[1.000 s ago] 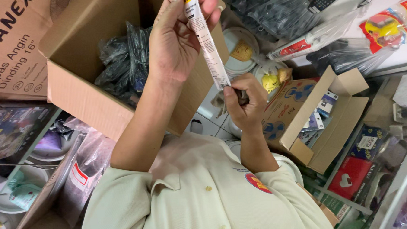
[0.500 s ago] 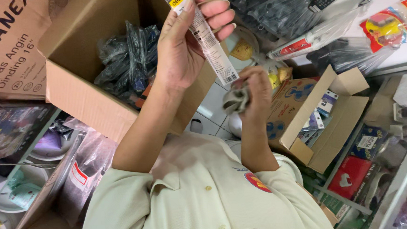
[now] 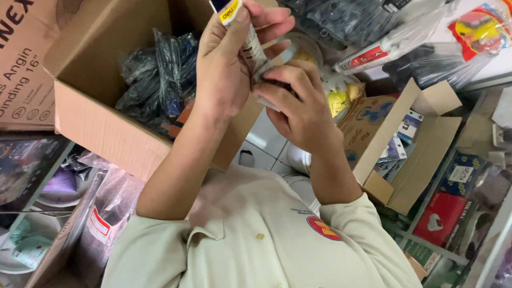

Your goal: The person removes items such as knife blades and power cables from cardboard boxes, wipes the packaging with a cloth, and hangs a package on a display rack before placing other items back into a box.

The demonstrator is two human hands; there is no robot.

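Observation:
My left hand (image 3: 229,69) is raised in front of me and closed around a long narrow packet (image 3: 226,2) in clear wrap, with a dark and yellow label at its top end. My right hand (image 3: 301,109) sits just below and to the right, touching the left, its fingers pinched on the packet's lower part. Most of the packet is hidden between the two hands. Both forearms rise from my pale short-sleeved shirt (image 3: 244,250) at the bottom of the view.
Behind the hands stands a big open cardboard box (image 3: 92,129) holding black plastic-wrapped items (image 3: 153,73). A smaller open carton (image 3: 420,153) with small packs lies to the right. A printed carton (image 3: 6,63) is at top left, bagged goods (image 3: 483,21) at top right.
My right hand has come up from the packet's lower end to meet the left hand. The packet now shows only its top label above my fingers.

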